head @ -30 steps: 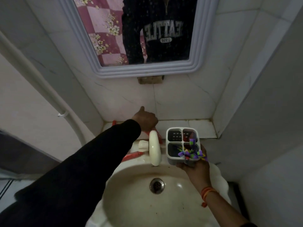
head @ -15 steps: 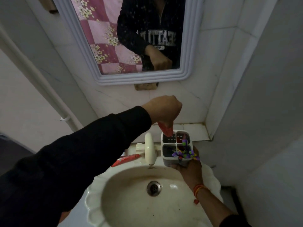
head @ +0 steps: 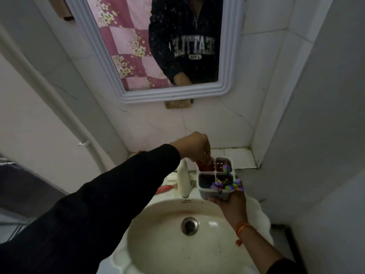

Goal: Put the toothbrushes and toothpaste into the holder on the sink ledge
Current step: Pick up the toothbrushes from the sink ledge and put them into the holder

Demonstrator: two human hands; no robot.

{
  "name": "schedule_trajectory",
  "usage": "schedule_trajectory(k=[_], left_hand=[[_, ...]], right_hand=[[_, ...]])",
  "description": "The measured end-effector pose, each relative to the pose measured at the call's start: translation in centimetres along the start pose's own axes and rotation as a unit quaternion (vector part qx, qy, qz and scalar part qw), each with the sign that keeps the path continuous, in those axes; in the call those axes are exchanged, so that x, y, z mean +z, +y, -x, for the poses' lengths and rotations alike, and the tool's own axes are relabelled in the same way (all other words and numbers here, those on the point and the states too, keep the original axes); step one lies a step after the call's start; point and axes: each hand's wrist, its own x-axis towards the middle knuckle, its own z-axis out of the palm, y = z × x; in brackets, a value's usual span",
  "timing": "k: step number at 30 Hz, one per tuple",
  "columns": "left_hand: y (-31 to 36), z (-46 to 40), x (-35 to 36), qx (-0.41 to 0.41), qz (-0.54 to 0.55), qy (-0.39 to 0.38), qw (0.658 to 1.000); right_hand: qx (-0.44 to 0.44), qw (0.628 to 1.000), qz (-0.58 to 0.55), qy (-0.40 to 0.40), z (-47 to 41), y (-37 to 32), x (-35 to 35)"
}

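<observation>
My left hand (head: 194,146) pinches the red item (head: 263,164) into the holder (head: 214,181) compartment below my fingers; right hand (head: 230,202) grips the holder. I should lower it straight.

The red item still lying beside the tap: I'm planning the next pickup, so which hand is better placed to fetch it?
Probably the left hand. The red item lies left of the tap, on that hand's side, while the right hand holds the holder.
</observation>
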Motion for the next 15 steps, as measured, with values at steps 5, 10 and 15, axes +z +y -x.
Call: schedule_trajectory(k=[5,10,15], left_hand=[[-3.5,0.8,-1.5,-0.069,0.204,0.083,0.973],[-8.0,1.2,0.2,-0.148,0.109,0.061,0.981],[-11.9,1.6,4.7,-0.188,-0.143,-0.050,0.970]], right_hand=[[-0.005,0.999,0.039,0.015,-0.4,0.7,-0.1],[-0.006,1.000,0.019,0.020,-0.3,0.5,0.1],[-0.025,1.000,0.002,0.001,-0.5,1.1,0.3]])
